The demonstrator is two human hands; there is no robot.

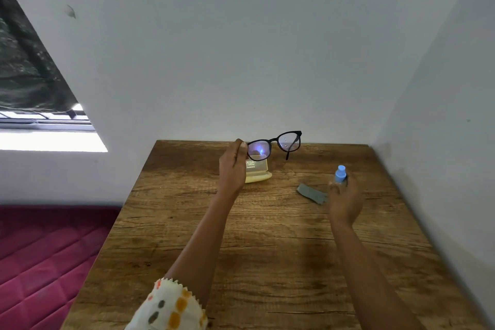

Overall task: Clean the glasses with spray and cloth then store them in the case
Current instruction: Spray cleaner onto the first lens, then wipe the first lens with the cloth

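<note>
My left hand (232,169) holds black-framed glasses (273,143) by their left end, raised above the far part of the wooden table (267,249). Small droplets show on the right lens. My right hand (345,199) grips a small spray bottle with a blue cap (340,173), held upright to the right of the glasses and apart from them. A grey cloth (311,193) lies flat on the table between my hands. A pale yellow case (257,173) rests on the table beneath the glasses, partly hidden behind my left hand.
White walls (241,48) close the table's far side and right side. A red quilted mattress (40,262) lies left of the table, below a window (40,120).
</note>
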